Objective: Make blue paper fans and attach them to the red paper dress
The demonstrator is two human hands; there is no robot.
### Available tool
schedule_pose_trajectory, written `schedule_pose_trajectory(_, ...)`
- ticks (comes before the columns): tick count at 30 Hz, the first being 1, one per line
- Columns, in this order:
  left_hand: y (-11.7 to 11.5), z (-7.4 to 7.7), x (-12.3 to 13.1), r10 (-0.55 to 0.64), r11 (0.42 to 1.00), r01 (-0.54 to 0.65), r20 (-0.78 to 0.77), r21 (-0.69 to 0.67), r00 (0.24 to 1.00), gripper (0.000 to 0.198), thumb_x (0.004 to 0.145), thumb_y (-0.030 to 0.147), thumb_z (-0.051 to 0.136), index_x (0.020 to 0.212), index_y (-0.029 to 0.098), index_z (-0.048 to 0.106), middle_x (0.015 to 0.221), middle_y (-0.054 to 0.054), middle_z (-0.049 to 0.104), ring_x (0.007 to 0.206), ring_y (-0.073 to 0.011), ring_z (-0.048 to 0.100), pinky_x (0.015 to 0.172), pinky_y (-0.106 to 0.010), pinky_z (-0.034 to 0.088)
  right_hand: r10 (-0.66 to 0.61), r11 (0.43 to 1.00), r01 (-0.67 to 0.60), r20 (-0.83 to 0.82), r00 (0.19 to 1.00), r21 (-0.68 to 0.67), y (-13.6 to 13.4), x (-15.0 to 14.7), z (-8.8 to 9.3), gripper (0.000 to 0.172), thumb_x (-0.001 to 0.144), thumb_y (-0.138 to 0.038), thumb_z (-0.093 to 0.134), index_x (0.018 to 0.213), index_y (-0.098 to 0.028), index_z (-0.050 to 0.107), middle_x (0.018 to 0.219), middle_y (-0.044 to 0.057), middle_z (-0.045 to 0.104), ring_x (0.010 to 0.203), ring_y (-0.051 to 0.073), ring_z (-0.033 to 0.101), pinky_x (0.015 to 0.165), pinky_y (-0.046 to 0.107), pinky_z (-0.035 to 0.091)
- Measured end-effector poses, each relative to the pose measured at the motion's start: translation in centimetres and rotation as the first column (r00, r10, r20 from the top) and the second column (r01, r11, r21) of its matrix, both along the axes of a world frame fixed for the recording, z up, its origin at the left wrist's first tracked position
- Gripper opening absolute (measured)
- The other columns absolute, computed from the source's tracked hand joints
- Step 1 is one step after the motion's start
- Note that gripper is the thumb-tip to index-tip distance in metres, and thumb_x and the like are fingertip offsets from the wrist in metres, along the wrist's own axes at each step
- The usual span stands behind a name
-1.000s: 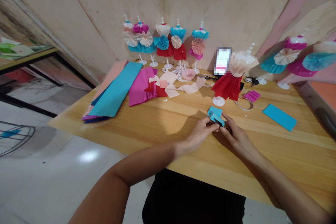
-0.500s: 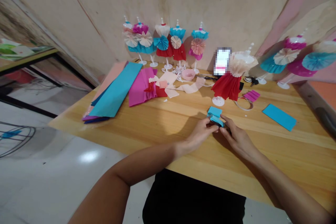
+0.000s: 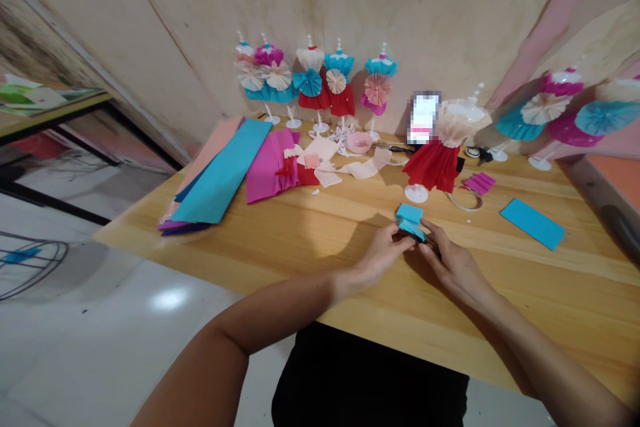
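Between my two hands, over the front middle of the table, is a strip of blue crepe paper (image 3: 411,213) bent into folds. My left hand (image 3: 383,252) is closed on its near left edge, thumb and fingers pinching the paper. From the right, my right hand (image 3: 449,257) pinches the near end of the folds, its thumb underneath. A small dark thing (image 3: 423,238) shows by the right fingertips, too hidden to name. Just beyond stands a mini dress form (image 3: 434,163) with a cream ruffled top and red skirt. A flat blue paper piece (image 3: 533,223) lies to the right.
Several dressed mini forms (image 3: 340,80) line the wall, with others (image 3: 547,107) at the right. A phone (image 3: 424,117) leans at the back. Coloured paper sheets (image 3: 225,173), magenta paper (image 3: 270,170), cream scraps (image 3: 367,167) and a pink tape roll (image 3: 359,142) lie on the table.
The near fold of the blue paper has tilted slightly and changed shape between my fingers. Both hands stay in nearly the same place.
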State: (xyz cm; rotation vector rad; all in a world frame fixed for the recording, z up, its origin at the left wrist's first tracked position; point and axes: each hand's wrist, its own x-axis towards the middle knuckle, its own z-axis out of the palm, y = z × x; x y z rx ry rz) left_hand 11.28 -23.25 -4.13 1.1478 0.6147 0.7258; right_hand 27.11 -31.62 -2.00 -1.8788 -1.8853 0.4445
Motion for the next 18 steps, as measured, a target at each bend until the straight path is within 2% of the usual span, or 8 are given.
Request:
schedule_pose_trajectory(6,-0.03,-0.20,-0.02,-0.047,0.999,0.047,-0.018,-0.001,0.999,0.021,0.082,0.017,0.062,0.102,0.015,0.068,0.098,-0.006,0.071,0.090,-0.0159,0.064,0.091,-0.034,0.047,0.037,0.999,-0.039,-0.108,0.993,-0.014,0.11,0.12,-0.28,0.052,0.100,-0.045,0.037,0.147,-0.024,0.030,0.109,0.011,0.072,0.096,0.028,0.071,0.083,0.044,0.055)
schedule_pose_trajectory(18,-0.02,-0.50,-0.05,-0.003,0.996,0.006,-0.039,0.086,0.999,0.021,0.083,0.016,0.061,0.103,0.015,0.067,0.099,-0.007,0.069,0.091,-0.0165,0.062,0.089,-0.033,0.047,0.056,0.998,-0.059,-0.158,0.986,-0.014,0.02,-0.06,0.53,0.047,0.100,-0.045,0.037,0.143,-0.025,0.036,0.113,0.010,0.070,0.100,0.025,0.069,0.085,0.041,0.054)
